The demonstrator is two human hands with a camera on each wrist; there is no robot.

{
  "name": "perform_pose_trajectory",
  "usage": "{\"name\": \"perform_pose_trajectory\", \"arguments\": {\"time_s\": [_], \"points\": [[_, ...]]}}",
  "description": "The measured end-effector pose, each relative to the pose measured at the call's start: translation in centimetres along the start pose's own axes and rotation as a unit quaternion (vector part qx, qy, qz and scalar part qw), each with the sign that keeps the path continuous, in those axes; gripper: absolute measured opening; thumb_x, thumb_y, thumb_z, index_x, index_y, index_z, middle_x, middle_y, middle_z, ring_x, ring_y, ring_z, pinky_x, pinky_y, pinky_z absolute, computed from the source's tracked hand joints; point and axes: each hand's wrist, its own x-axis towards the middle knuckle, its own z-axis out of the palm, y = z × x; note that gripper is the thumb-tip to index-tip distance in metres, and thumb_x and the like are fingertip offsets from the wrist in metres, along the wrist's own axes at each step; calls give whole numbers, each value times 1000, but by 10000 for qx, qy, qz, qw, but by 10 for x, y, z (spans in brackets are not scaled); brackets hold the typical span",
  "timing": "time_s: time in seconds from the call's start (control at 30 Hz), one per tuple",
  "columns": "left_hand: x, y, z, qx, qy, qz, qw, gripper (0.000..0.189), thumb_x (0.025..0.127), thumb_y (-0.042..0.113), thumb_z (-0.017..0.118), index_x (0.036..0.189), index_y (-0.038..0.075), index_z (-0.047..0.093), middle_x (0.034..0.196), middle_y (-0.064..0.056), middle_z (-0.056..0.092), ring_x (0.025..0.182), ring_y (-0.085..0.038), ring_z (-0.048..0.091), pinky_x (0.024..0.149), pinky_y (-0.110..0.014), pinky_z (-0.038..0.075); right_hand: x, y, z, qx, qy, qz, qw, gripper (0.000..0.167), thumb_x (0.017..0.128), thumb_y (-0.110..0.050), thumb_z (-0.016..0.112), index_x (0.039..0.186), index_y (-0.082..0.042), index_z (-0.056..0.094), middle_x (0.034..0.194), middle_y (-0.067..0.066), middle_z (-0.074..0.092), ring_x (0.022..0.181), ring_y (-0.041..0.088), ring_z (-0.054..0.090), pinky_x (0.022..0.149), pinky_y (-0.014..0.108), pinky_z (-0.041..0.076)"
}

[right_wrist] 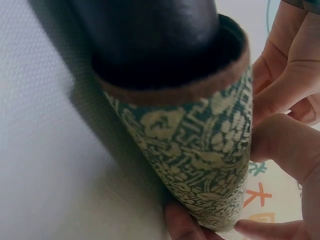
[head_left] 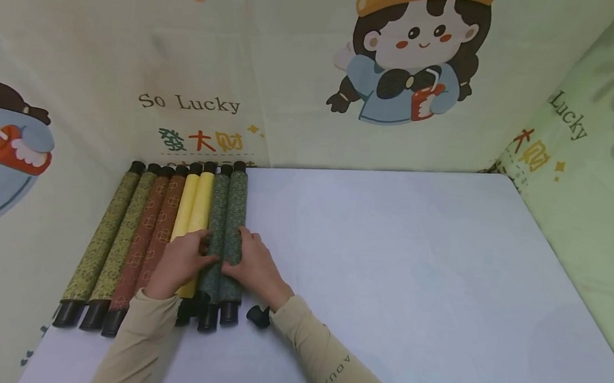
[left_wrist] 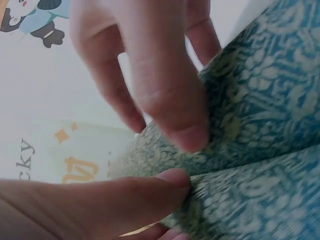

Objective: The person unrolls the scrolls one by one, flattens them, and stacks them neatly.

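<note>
Two dark green patterned scrolls with black ends lie side by side at the right of a row. My left hand (head_left: 184,263) grips the left green scroll (head_left: 218,208), its thumb across the top near the seam between the two. My right hand (head_left: 257,269) holds the right green scroll (head_left: 237,204) from its outer side, fingers reaching down along it in the right wrist view. That view also shows the scroll's black end (right_wrist: 155,35) inside the brown-edged cloth. The two thumbs nearly meet over the scrolls. Two yellow scrolls (head_left: 204,201) lie just left, partly hidden by my left hand.
Further left lie two red-brown scrolls (head_left: 150,221) and two olive scrolls (head_left: 100,238) in the same row. A small black piece (head_left: 258,316) is on the white table (head_left: 414,272) by my right wrist. Printed cloth (head_left: 293,94) walls the back and sides.
</note>
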Motion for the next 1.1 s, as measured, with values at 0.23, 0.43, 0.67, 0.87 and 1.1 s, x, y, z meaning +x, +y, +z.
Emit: {"name": "perform_pose_trajectory", "arguments": {"time_s": [0.23, 0.43, 0.67, 0.87, 1.1], "points": [[-1, -2, 11, 56, 307, -133, 9994, 59, 88, 19, 74, 133, -13, 53, 105, -25, 69, 90, -34, 68, 78, -52, 53, -3, 2, -1, 263, 5, 84, 9996, 79, 84, -24, 74, 149, -1, 36, 130, 20, 56, 102, 24, 60, 86, 32, 53], [0, 2, 13, 17, 496, -178, 9986, 55, 89, 20, 74, 131, -11, 56, 104, -26, 68, 86, -36, 67, 71, -50, 54, -3, 5, 0, 330, 40, 101, 9994, 79, 83, -23, 74, 149, -2, 36, 129, 20, 56, 101, 23, 59, 85, 32, 53], [1, 7, 13, -60, 500, -461, 9977, 55, 90, 21, 72, 133, -8, 55, 122, -30, 64, 97, -43, 67, 76, -53, 54, -3, 6, 2, 333, 85, 105, 9994, 79, 83, -23, 74, 149, -2, 36, 129, 20, 55, 103, 25, 60, 87, 33, 53], [4, 8, 13, -116, 680, -465, 9965, 51, 88, 18, 74, 128, -9, 56, 120, -29, 65, 100, -44, 66, 78, -53, 54, -3, 5, 1, 349, 47, 51, 9994, 79, 84, -23, 74, 149, -1, 35, 130, 20, 54, 99, 23, 59, 85, 32, 53], [7, 14, 13, -569, 551, -609, 9950, 51, 90, 10, 70, 132, -11, 50, 129, -33, 58, 116, -47, 57, 92, -58, 48, -2, 8, -2, 443, 45, -13, 9990, 79, 84, -24, 72, 150, -1, 34, 128, 20, 53, 93, 19, 56, 83, 29, 52]]}}
